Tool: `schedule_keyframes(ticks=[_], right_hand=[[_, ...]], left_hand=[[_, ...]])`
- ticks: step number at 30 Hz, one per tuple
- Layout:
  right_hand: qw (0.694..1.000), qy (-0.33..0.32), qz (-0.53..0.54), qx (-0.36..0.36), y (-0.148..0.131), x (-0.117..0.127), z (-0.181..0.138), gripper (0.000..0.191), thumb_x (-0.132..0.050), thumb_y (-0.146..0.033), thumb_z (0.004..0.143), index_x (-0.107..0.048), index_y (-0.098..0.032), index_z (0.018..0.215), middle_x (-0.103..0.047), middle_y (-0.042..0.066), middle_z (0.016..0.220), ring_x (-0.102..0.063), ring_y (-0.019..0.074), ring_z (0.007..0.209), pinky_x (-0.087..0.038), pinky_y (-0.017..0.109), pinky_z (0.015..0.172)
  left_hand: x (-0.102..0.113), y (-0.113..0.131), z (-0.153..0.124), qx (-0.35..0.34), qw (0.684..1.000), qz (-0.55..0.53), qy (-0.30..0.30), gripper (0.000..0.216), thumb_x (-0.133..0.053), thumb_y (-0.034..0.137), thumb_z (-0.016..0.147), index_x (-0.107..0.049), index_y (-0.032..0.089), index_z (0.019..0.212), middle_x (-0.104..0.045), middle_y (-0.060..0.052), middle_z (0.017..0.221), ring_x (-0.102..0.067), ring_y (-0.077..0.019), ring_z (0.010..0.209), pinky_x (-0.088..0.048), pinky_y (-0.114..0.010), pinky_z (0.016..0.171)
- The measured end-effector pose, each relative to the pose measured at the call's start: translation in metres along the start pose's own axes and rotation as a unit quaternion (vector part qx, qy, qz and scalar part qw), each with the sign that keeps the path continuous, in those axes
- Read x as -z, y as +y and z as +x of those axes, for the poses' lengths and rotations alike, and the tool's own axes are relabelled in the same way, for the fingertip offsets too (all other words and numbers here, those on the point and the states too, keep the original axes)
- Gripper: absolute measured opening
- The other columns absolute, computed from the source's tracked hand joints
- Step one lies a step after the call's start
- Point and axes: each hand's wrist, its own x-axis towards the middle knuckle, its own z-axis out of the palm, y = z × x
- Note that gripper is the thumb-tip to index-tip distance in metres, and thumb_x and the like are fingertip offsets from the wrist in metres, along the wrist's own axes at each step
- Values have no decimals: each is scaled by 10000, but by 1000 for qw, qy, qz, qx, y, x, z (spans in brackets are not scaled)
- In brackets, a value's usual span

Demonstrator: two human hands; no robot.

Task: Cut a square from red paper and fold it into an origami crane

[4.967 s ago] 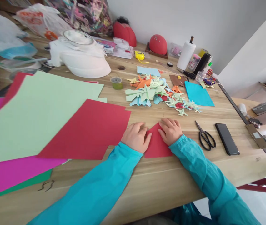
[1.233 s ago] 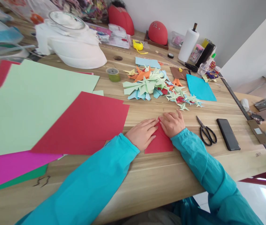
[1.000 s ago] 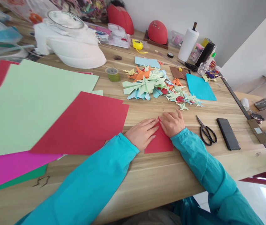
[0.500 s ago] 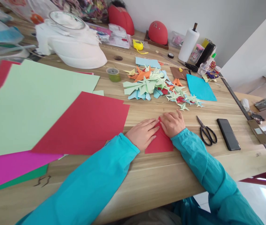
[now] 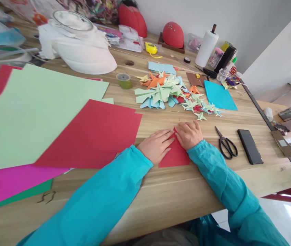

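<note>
A small piece of red paper (image 5: 175,158) lies flat on the wooden table, narrowing to a folded point at its far end. Across its left side rests my left hand (image 5: 155,145), fingers stretched out and lying on the paper. Opposite it, my right hand (image 5: 189,135) has its fingers bent and pressed on the paper's right edge near the point. The fingertips of both hands almost meet there. Part of the folds is hidden beneath the fingers. Just beyond the hands is a pile of folded paper figures (image 5: 160,90) in green, blue, orange and red.
Large red (image 5: 96,136) and pale green sheets (image 5: 45,112) cover the left side. To the right lie black-handled scissors (image 5: 226,145) and a phone (image 5: 250,146). Blue paper (image 5: 219,95), a spool (image 5: 124,81) and a yellow tape measure (image 5: 150,48) are farther back.
Almost nothing differs. Both hands stay in the same place on the red paper, and the view has shifted very slightly.
</note>
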Motion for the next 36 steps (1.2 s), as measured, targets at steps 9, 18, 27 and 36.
schedule_keyframes(ticks=[9,18,27,36], right_hand=[[1000,-11,-5,-1,0,-1,-1,273,-441,-304,911,-628,-285,1108,-617,71,1143,-515,229,1037,-221,488,998],[1000,-15,-4,-3,2,-3,-1,360,-390,-341,922,-555,-190,1204,-602,99,1185,-496,232,1051,-292,401,938],[1000,1,-3,5,3,-7,-1,296,-425,-320,915,-625,-280,1129,-620,64,1149,-502,221,1033,-297,386,928],[999,-30,8,-12,2,-4,-1,317,-393,-332,928,-608,-322,1161,-586,58,1215,-481,233,1073,-274,430,940]], left_hand=[[0,1,0,5,1000,-3,5,364,-422,245,871,-568,112,1177,-506,-162,1324,-417,-277,1264,-376,-469,1035],[4,3,1,2,1000,19,-5,368,-434,242,866,-578,79,1163,-517,-186,1305,-433,-293,1249,-373,-459,1038],[2,4,1,8,1000,23,5,365,-432,245,868,-581,86,1161,-517,-181,1306,-437,-288,1245,-380,-450,1032],[3,3,1,0,999,37,-7,382,-413,247,877,-582,66,1167,-506,-193,1313,-433,-302,1245,-375,-455,1035]])
